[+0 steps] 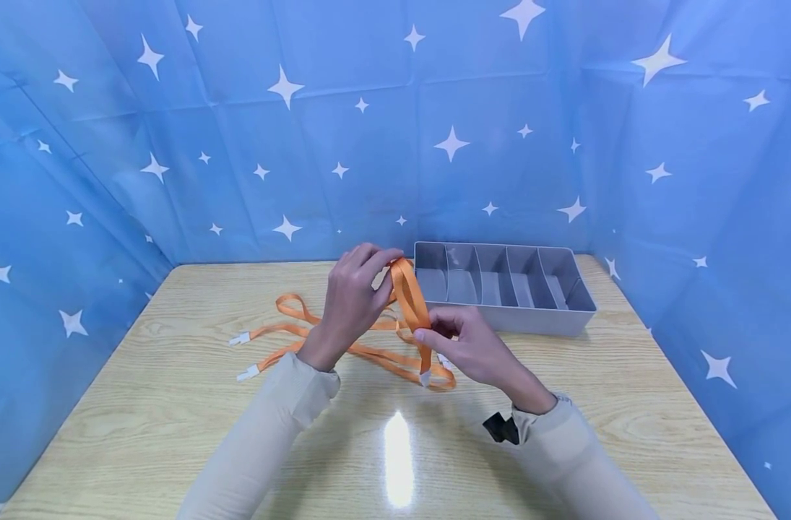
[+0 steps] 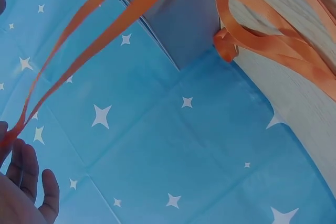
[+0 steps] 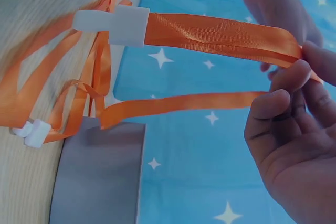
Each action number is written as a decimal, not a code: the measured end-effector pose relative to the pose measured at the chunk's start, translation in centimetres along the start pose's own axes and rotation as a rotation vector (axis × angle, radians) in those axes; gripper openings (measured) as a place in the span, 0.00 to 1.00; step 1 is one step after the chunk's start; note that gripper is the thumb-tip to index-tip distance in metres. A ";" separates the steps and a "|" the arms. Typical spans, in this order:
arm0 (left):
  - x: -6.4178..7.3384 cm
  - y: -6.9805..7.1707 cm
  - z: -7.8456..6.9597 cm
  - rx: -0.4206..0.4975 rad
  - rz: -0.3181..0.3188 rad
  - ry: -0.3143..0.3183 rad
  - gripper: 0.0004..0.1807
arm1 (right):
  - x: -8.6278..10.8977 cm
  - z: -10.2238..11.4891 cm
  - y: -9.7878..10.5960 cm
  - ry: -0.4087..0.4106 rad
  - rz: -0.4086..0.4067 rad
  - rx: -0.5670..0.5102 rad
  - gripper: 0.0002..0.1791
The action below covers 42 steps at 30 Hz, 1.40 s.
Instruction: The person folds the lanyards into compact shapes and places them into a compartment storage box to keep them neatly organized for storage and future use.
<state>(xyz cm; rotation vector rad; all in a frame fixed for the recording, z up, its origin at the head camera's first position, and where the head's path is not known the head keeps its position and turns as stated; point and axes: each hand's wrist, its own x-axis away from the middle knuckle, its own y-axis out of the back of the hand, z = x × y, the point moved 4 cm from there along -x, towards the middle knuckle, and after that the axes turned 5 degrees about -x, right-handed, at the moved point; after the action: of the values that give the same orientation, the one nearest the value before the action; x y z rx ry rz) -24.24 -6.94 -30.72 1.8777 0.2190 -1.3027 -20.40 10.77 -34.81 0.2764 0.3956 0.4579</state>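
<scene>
An orange lanyard (image 1: 409, 296) is held up in a loop between my two hands. Its top is pinched by the thumb and fingers of my left hand (image 1: 356, 289). Lower down, my right hand (image 1: 469, 343) pinches the strap between thumb and fingers. From the right hand's grip, the strap (image 3: 210, 35) runs to a white plastic clip (image 3: 128, 25). In the left wrist view, two strands meet at the fingers of the left hand (image 2: 31, 182). More orange lanyards (image 1: 382, 354) lie tangled on the table beneath, partly hidden by the left hand and wrist.
Behind the right hand stands a grey tray (image 1: 532, 320) with several compartments. White clips (image 1: 248, 373) of the lying lanyards point left on the wooden table (image 1: 174, 419). A blue curtain with white stars (image 1: 369, 166) hangs around the back and sides.
</scene>
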 end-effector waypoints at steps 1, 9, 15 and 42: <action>0.0 0.0 0.0 0.003 0.000 0.000 0.08 | 0.0 0.1 0.0 -0.002 -0.001 0.000 0.05; 0.0 -0.2 -0.2 0.033 0.003 0.008 0.02 | 0.1 0.6 0.0 0.011 -0.006 -0.004 0.04; -0.3 0.0 -0.4 0.085 -0.003 0.031 0.03 | 0.3 0.3 -0.3 0.027 -0.021 -0.008 0.04; -1.2 1.0 -1.7 0.197 -0.005 -0.004 0.09 | 0.7 -0.8 0.0 0.010 -0.146 -0.012 0.04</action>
<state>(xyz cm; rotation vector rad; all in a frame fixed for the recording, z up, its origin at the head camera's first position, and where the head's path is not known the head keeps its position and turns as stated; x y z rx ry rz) -23.01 -6.06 -28.99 2.0398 0.0956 -1.3735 -20.16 11.24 -35.72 0.2321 0.4195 0.3182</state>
